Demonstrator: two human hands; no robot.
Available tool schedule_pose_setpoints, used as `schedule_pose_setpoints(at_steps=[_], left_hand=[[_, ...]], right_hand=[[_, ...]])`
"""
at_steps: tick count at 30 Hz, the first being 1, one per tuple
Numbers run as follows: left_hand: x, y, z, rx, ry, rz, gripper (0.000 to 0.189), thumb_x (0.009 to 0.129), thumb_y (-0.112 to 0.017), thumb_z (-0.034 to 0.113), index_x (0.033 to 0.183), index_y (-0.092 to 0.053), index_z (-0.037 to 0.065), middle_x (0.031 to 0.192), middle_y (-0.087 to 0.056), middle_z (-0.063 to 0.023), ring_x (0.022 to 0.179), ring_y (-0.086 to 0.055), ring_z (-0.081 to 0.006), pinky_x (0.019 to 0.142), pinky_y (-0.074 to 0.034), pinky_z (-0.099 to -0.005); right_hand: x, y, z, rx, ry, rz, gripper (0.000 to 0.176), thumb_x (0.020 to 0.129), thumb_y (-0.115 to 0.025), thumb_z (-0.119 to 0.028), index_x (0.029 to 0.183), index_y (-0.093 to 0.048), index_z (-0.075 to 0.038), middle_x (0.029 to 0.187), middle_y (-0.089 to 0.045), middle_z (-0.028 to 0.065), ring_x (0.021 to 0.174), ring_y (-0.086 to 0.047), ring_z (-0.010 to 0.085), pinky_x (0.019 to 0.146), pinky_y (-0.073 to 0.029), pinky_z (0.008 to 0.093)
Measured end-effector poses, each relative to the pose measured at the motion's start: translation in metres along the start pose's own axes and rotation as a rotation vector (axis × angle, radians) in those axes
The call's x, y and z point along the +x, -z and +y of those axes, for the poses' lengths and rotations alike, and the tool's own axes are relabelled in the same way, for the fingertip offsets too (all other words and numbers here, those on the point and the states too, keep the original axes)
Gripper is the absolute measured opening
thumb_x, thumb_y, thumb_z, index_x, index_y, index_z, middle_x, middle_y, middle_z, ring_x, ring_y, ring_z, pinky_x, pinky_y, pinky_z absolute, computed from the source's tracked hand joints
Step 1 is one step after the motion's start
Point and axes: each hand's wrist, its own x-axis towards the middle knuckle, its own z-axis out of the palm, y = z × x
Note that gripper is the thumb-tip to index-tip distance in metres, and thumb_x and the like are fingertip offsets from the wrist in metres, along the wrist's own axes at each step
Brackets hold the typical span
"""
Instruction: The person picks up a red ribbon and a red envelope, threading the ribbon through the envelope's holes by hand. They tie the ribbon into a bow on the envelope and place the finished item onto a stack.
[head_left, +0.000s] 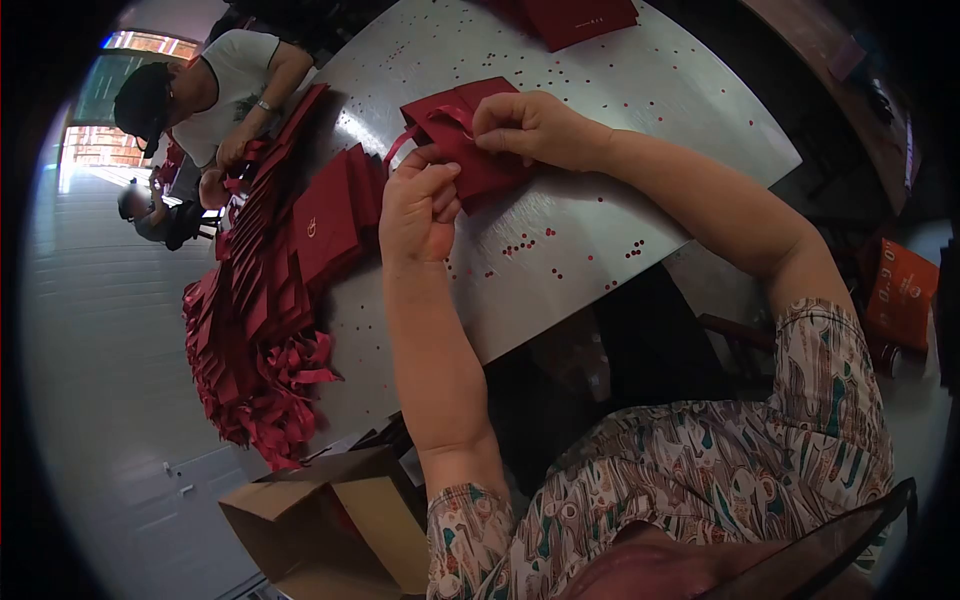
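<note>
A dark red paper bag (480, 175) lies on the metal table (600, 240), beneath both of my hands. A red ribbon (450, 113) runs over its upper part. My left hand (422, 200) is at the bag's left edge, fingers curled and pinched on the ribbon. My right hand (520, 127) is over the bag's upper right, thumb and fingertips pressed together on the ribbon. The exact grip at the fingertips is small and partly hidden. Left of my left hand stand more red bags (327, 222) with a gold mark.
A long pile of red bags with ribbons (250, 300) lines the table's left side. A co-worker (235, 85) handles bags there. More red bags (580, 20) lie at the far edge. An open cardboard box (330, 520) stands below. Small red dots are scattered over the table.
</note>
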Motion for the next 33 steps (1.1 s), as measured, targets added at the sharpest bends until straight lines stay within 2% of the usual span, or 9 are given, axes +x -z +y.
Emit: schedule_pose_setpoints(at_steps=[6, 12, 15, 17, 20, 23, 27, 29, 33], left_hand=[[0.008, -0.001, -0.012, 0.161, -0.117, 0.172, 0.02, 0.075, -0.067, -0.005, 0.09, -0.057, 0.005, 0.065, -0.053, 0.002, 0.046, -0.04, -0.0043, 0.04, -0.029, -0.022], [0.009, -0.001, -0.014, 0.094, -0.122, 0.219, 0.012, 0.079, -0.067, 0.0, 0.086, -0.059, 0.004, 0.065, -0.055, 0.0003, 0.048, -0.048, -0.0083, 0.041, -0.037, -0.0252], [0.007, -0.002, -0.014, 0.039, -0.142, 0.203, 0.009, 0.081, -0.066, 0.002, 0.088, -0.061, 0.003, 0.067, -0.058, -0.0014, 0.052, -0.054, -0.0104, 0.043, -0.041, -0.0255], [0.008, -0.002, -0.015, 0.117, -0.133, 0.181, 0.006, 0.082, -0.066, 0.003, 0.087, -0.063, 0.003, 0.07, -0.061, -0.0032, 0.055, -0.058, -0.0111, 0.044, -0.043, -0.0254], [0.006, -0.004, -0.018, 0.2, -0.159, 0.166, 0.006, 0.083, -0.067, 0.005, 0.087, -0.063, 0.003, 0.07, -0.062, -0.0039, 0.054, -0.058, -0.0109, 0.045, -0.042, -0.0242], [0.004, -0.004, -0.016, 0.313, -0.145, 0.184, 0.008, 0.083, -0.067, 0.005, 0.089, -0.064, 0.002, 0.07, -0.063, -0.0043, 0.053, -0.058, -0.0113, 0.045, -0.041, -0.0227], [0.001, -0.013, -0.018, 0.326, -0.152, 0.211, 0.008, 0.083, -0.067, 0.005, 0.089, -0.064, 0.001, 0.068, -0.063, -0.0035, 0.051, -0.057, -0.0106, 0.045, -0.04, -0.021], [0.001, -0.016, -0.021, 0.344, -0.213, 0.188, 0.006, 0.083, -0.066, 0.004, 0.087, -0.065, 0.0, 0.068, -0.062, -0.0025, 0.051, -0.055, -0.0087, 0.046, -0.038, -0.0198], [0.005, -0.018, -0.029, 0.412, -0.266, 0.212, 0.009, 0.083, -0.067, 0.005, 0.09, -0.064, 0.0, 0.073, -0.064, -0.005, 0.05, -0.05, -0.0069, 0.045, -0.033, -0.0189]], right_hand=[[-0.003, -0.003, -0.003, 0.109, 0.022, 0.062, 0.01, 0.088, -0.066, -0.009, 0.097, -0.064, -0.005, 0.082, -0.062, -0.0011, 0.066, -0.056, 0.0052, 0.06, -0.048, 0.0197], [-0.002, -0.008, -0.001, 0.006, 0.08, 0.093, 0.008, 0.089, -0.065, -0.009, 0.095, -0.064, -0.003, 0.081, -0.062, -0.001, 0.068, -0.055, 0.0056, 0.063, -0.046, 0.0209], [-0.001, -0.012, -0.002, -0.21, 0.16, 0.147, 0.009, 0.09, -0.064, -0.01, 0.094, -0.062, -0.002, 0.079, -0.06, 0.0007, 0.071, -0.053, 0.0071, 0.064, -0.045, 0.0231], [0.001, -0.014, 0.002, -0.269, 0.25, 0.197, 0.015, 0.09, -0.063, -0.016, 0.092, -0.062, -0.002, 0.078, -0.061, 0.0113, 0.071, -0.058, 0.0193, 0.065, -0.046, 0.0315], [0.002, -0.015, 0.002, -0.335, 0.267, 0.197, 0.016, 0.089, -0.062, -0.018, 0.09, -0.061, -0.002, 0.081, -0.061, 0.0144, 0.073, -0.058, 0.0286, 0.067, -0.046, 0.0353], [0.0, -0.015, -0.002, -0.431, 0.27, 0.199, 0.016, 0.089, -0.062, -0.018, 0.088, -0.059, -0.002, 0.081, -0.061, 0.0153, 0.076, -0.059, 0.0331, 0.067, -0.046, 0.0381], [-0.001, -0.016, -0.003, -0.553, 0.294, 0.195, 0.014, 0.09, -0.06, -0.016, 0.088, -0.057, -0.002, 0.084, -0.061, 0.0145, 0.079, -0.06, 0.0339, 0.069, -0.047, 0.04], [-0.002, -0.018, -0.003, -0.743, 0.407, 0.251, 0.009, 0.087, -0.058, -0.011, 0.088, -0.055, -0.002, 0.088, -0.06, 0.0144, 0.079, -0.061, 0.0341, 0.068, -0.049, 0.041], [-0.004, -0.023, 0.004, -0.881, 0.466, 0.247, 0.007, 0.082, -0.056, -0.008, 0.086, -0.053, -0.003, 0.09, -0.06, 0.0148, 0.077, -0.062, 0.0349, 0.063, -0.05, 0.0417]])
